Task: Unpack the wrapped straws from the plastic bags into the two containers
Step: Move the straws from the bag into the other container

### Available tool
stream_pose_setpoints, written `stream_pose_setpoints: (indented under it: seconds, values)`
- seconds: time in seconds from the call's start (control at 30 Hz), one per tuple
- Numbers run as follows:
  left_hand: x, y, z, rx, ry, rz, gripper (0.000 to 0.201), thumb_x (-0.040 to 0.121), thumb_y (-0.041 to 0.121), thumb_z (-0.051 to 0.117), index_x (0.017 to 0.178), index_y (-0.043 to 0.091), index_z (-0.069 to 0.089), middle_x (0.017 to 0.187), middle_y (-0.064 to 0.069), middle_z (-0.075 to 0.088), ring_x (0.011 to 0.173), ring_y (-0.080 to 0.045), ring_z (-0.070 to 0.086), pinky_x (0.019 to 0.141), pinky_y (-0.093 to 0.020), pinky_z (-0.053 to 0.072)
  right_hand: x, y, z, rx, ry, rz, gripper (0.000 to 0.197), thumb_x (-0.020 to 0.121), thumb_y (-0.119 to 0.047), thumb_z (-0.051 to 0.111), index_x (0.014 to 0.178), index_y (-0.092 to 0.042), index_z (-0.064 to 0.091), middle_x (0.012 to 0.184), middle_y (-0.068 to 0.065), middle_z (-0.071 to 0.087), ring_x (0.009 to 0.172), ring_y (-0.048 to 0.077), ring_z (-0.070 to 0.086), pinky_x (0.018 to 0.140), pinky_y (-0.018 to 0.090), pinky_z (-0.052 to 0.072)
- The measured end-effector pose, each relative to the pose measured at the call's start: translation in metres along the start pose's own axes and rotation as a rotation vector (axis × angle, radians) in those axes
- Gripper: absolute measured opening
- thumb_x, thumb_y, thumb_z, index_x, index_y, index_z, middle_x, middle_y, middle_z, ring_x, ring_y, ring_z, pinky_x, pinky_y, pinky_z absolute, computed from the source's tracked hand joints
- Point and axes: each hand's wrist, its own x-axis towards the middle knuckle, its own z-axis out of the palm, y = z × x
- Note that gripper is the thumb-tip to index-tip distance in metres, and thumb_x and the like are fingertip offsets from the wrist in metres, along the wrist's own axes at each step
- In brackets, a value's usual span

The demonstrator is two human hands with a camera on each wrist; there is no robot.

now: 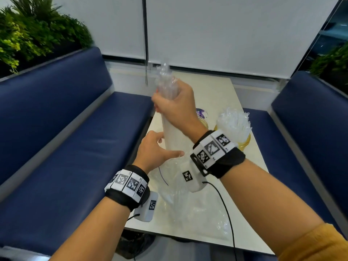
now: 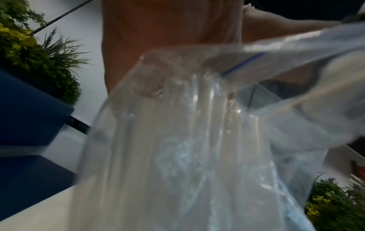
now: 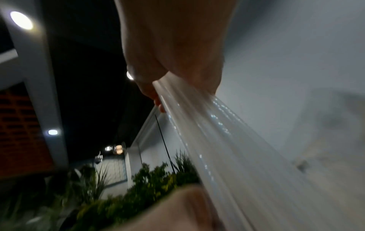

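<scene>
Right hand (image 1: 176, 108): fingers wrapped round the upper part of an upright bundle of wrapped straws (image 1: 170, 127).
Left hand (image 1: 154, 150): below the right hand, fingers curled on the clear plastic bag (image 1: 180, 187) at the bundle's lower end.
Bag: hangs beneath both hands onto the surface (image 1: 250, 185).
Containers: filled container (image 1: 243, 141) beyond the right wrist; second container (image 1: 204, 124) just beside it, mostly hidden.
</scene>
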Motion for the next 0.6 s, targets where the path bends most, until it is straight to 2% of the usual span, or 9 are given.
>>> stream_pose_setpoints:
  seconds: [0.03, 0.07, 0.13, 0.2, 0.3, 0.37, 0.47, 0.6]
  values:
    - [0.0, -0.002, -0.001, 0.017, -0.013, 0.005, 0.042, 0.054, 0.057, 0.087, 0.077, 0.037, 0.058, 0.09, 0.011, 0.045, 0.086, -0.012, 0.045, 0.069, -0.029, 0.037, 0.009, -0.01, -0.004, 0.026, 0.024, -0.01, 0.013, 0.072, -0.003, 0.067, 0.077, 0.006, 0.061, 0.062, 0.016, 0.062, 0.049, 0.028, 0.059, 0.045, 0.036, 0.052]
    - [0.001, -0.004, -0.001, 0.027, -0.022, 0.004, 0.048, 0.052, 0.063, 0.084, 0.089, 0.037, 0.068, 0.093, 0.012, 0.046, 0.09, -0.012, 0.047, 0.071, -0.028, 0.037, 0.018, -0.02, -0.009, 0.054, 0.048, -0.024, 0.011, 0.073, -0.001, 0.067, 0.077, 0.008, 0.062, 0.061, 0.014, 0.062, 0.048, 0.023, 0.058, 0.046, 0.033, 0.052]
    - [0.001, -0.009, -0.003, 0.033, -0.009, -0.017, 0.068, 0.051, 0.064, 0.083, 0.11, 0.033, 0.07, 0.099, 0.014, 0.047, 0.096, -0.011, 0.049, 0.078, -0.028, 0.041, 0.036, -0.042, -0.024, 0.117, 0.087, -0.068, 0.005, 0.075, 0.003, 0.066, 0.075, 0.006, 0.063, 0.058, 0.01, 0.061, 0.047, 0.021, 0.058, 0.047, 0.032, 0.052]
    - [0.0, -0.013, -0.007, 0.021, 0.016, -0.037, 0.067, 0.056, 0.057, 0.09, 0.114, 0.032, 0.069, 0.105, 0.012, 0.049, 0.1, -0.01, 0.051, 0.086, -0.029, 0.044, 0.055, -0.058, -0.041, 0.191, 0.132, -0.128, 0.006, 0.078, 0.004, 0.064, 0.074, 0.0, 0.063, 0.056, 0.007, 0.06, 0.047, 0.022, 0.057, 0.049, 0.032, 0.051]
    - [-0.002, -0.022, -0.015, 0.058, 0.049, -0.03, 0.063, 0.058, 0.053, 0.091, 0.113, 0.033, 0.069, 0.105, 0.01, 0.051, 0.101, -0.01, 0.053, 0.089, -0.029, 0.046, 0.08, -0.063, -0.062, 0.25, 0.214, -0.216, 0.008, 0.08, 0.005, 0.064, 0.077, -0.002, 0.06, 0.06, 0.009, 0.059, 0.051, 0.022, 0.057, 0.052, 0.032, 0.051]
    - [0.0, -0.03, -0.019, 0.055, 0.07, -0.051, 0.06, 0.059, 0.052, 0.091, 0.111, 0.034, 0.07, 0.103, 0.011, 0.052, 0.102, -0.011, 0.055, 0.09, -0.031, 0.048, 0.093, -0.045, -0.07, 0.223, 0.27, -0.227, 0.01, 0.078, 0.004, 0.066, 0.08, -0.003, 0.058, 0.066, 0.011, 0.06, 0.054, 0.024, 0.059, 0.053, 0.034, 0.054]
    - [0.0, -0.034, -0.023, 0.03, 0.087, -0.07, 0.053, 0.065, 0.046, 0.09, 0.112, 0.032, 0.071, 0.105, 0.01, 0.055, 0.103, -0.012, 0.057, 0.092, -0.033, 0.05, 0.098, 0.004, -0.072, 0.091, 0.304, -0.169, 0.013, 0.076, -0.001, 0.067, 0.081, -0.009, 0.059, 0.071, 0.007, 0.062, 0.059, 0.023, 0.061, 0.055, 0.044, 0.057]
    - [0.003, -0.036, -0.025, 0.061, 0.095, -0.056, 0.045, 0.075, 0.045, 0.083, 0.116, 0.029, 0.071, 0.108, 0.005, 0.058, 0.097, -0.011, 0.055, 0.083, -0.027, 0.045, 0.085, 0.076, -0.055, 0.024, 0.313, -0.02, 0.014, 0.077, -0.001, 0.067, 0.08, -0.012, 0.058, 0.069, 0.002, 0.06, 0.061, 0.016, 0.056, 0.057, 0.044, 0.053]
